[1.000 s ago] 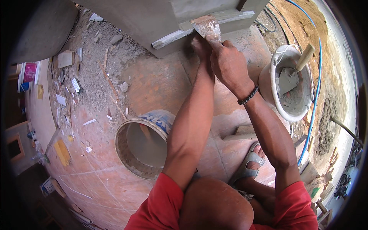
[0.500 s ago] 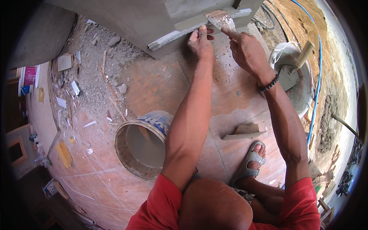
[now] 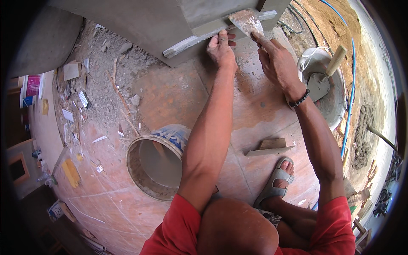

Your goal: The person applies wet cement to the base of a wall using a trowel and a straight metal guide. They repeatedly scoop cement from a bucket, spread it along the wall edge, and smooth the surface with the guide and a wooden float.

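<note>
A long pale strip [image 3: 180, 46] lies along the lower part of a grey plastered block [image 3: 148, 25]. My left hand [image 3: 222, 51] is at the strip's middle, thumb raised and fingers curled against it, gripping its edge. Just right of it, my right hand [image 3: 278, 63] holds a worn, mortar-smeared scraper [image 3: 245, 22] by the handle, its broad blade over the strip's upper edge.
Grey slurry fills part of a bucket [image 3: 134, 165] at lower left. A pale bucket [image 3: 339, 102] of mortar with a wooden-handled tool [image 3: 335, 60] stands right, beside a blue hose [image 3: 352, 85]. Rubble [image 3: 102, 59] covers the upper-left ground. Board offcuts [image 3: 272, 148] lie near my sandalled foot [image 3: 276, 182].
My right hand and the scraper have moved right along the strip. My left hand, earlier partly hidden behind the right, has come up onto the strip with its thumb showing.
</note>
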Available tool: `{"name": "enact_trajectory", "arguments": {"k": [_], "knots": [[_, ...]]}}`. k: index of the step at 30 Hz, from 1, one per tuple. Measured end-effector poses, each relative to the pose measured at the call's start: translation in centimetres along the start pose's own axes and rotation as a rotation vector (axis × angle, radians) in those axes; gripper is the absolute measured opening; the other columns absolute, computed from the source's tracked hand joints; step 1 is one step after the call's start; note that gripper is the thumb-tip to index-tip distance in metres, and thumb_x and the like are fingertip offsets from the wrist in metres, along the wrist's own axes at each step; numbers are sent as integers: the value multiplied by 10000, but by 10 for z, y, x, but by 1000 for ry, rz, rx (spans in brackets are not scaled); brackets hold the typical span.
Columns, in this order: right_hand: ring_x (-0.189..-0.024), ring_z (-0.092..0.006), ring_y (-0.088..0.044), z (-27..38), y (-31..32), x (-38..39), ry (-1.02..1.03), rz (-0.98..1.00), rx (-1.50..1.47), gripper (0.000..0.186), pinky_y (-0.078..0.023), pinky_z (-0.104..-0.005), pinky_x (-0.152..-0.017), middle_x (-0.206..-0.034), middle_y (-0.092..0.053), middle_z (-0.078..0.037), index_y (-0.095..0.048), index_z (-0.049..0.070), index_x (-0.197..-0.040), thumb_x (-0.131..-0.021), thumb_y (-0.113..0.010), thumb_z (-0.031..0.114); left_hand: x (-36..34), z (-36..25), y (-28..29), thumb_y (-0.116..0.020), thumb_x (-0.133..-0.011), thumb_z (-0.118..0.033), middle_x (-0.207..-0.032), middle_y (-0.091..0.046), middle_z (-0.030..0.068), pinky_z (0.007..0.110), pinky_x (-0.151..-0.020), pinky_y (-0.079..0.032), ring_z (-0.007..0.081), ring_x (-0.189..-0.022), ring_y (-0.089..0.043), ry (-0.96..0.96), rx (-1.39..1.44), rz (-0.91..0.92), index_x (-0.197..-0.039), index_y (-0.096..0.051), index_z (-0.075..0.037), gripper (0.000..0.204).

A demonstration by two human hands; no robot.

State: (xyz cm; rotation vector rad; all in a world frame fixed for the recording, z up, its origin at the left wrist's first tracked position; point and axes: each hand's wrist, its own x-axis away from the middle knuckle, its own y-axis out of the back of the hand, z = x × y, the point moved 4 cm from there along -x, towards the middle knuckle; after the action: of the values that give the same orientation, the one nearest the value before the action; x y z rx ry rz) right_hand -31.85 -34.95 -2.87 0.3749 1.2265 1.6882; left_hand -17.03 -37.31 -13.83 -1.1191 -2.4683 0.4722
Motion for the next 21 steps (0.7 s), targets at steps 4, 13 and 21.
{"name": "enact_trajectory", "arguments": {"k": [4,13,21], "knots": [[-722,-387,-596,-8,-16,-4,9,-51,-10,424,-485,-466,-653,-864,-572,-180,-506,146,-1312,-889,-508,110,1,-1,0,-624,-921,-293,-782,-658,31,250,-557,-393,110,-590,-541,8,-34,-3,-958,-647,-28,269],[-731,-401,-598,-2,-10,-19,-3,81,40,436,-467,-465,-672,-815,-603,-253,-532,80,-1292,-862,-481,29,2,-1,0,-612,-927,-295,-791,-656,25,252,-560,-388,108,-597,-547,-6,-25,4,-964,-643,-33,267],[-742,-417,-608,3,12,-19,52,183,75,391,-477,-498,-684,-747,-606,-268,-575,45,-1195,-814,-486,47,0,0,0,-610,-929,-274,-790,-656,25,238,-547,-374,104,-591,-548,4,-15,12,-958,-638,-40,238]]}}
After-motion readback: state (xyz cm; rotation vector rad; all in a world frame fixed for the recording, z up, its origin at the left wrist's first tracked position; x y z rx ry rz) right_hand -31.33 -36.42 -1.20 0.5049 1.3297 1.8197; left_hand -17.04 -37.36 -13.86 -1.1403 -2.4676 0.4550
